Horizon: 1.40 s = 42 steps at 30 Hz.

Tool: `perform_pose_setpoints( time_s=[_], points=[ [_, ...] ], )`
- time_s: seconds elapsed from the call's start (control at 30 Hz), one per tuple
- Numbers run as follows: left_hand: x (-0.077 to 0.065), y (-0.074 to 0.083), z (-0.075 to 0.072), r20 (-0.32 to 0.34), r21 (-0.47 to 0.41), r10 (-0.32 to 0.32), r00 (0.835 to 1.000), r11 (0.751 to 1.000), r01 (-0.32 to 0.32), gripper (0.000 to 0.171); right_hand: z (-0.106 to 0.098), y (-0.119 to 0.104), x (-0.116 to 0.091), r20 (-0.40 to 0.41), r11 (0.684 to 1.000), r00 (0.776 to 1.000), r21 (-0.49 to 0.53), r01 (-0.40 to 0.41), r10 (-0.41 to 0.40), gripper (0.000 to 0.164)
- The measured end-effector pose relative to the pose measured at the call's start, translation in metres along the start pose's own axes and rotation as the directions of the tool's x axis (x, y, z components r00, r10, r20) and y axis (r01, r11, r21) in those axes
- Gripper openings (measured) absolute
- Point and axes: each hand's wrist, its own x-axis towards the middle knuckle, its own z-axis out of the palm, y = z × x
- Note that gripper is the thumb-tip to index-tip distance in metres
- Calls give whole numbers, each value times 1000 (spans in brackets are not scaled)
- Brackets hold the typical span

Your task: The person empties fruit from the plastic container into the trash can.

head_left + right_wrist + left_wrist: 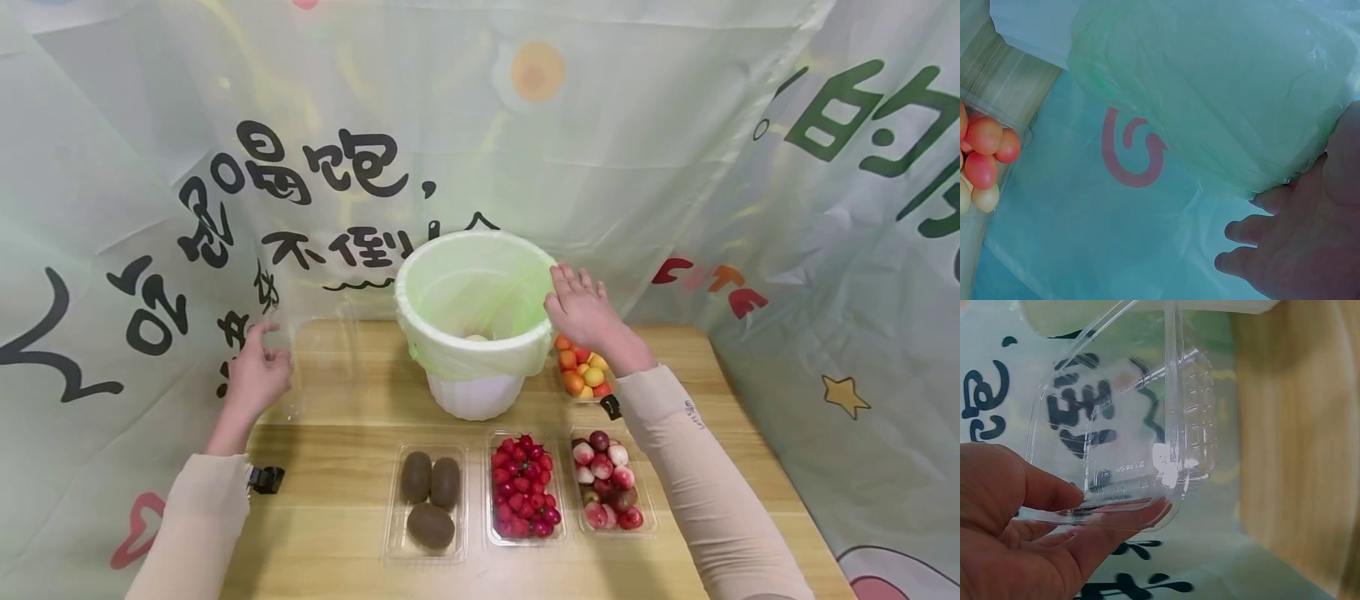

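Note:
My left hand [257,375] pinches the edge of a transparent plastic box [1129,425] between thumb and fingers, left of the bin; no contents show in it. A white bin [474,398] stands at the back, lined with a thin green bag [450,287] folded over its rim. Against the rim's right side rests my right hand [587,312], fingers fairly straight. The right wrist view shows that hand [1310,237] touching the bag's outside. A pale thing [476,337] lies in the bin, too little visible to name.
Along the front of the wooden table [322,525] stand boxes of kiwis [431,527], small red fruits [525,487] and mixed dark red and pinkish fruits [606,483]. Small orange and yellow fruits [581,371] sit in another box under my right forearm. Printed cloth [637,125] hangs around the table.

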Motion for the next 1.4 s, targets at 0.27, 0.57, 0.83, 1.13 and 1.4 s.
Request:
perform_pose_setpoints(
  time_s=[0.27, 0.57, 0.83, 1.13, 1.4],
  points=[
    [-7, -39, 12, 62, 66, -6, 998, 998, 2, 60, -1, -1, 1, -3, 1000, 1000, -5, 5, -5, 72],
    [-21, -75, 25, 206, 84, -34, 978, 996, 17, 65, -1, -1, 0, -9, 1000, 1000, -1, 5, -5, 70],
    [-33, -100, 35, 254, 86, -80, 964, 994, 60, 65, -1, -2, -2, 3, 1000, 1000, -8, 4, -4, 70],
    [-43, -116, 46, 300, 158, -128, 945, 984, 83, 67, -2, -3, -3, -8, 1000, 1000, -7, 5, -5, 70],
    [-49, -122, 52, 299, 169, -153, 942, 980, 106, 67, -2, -4, -3, -4, 1000, 1000, -9, 1, -1, 70]
  ],
)
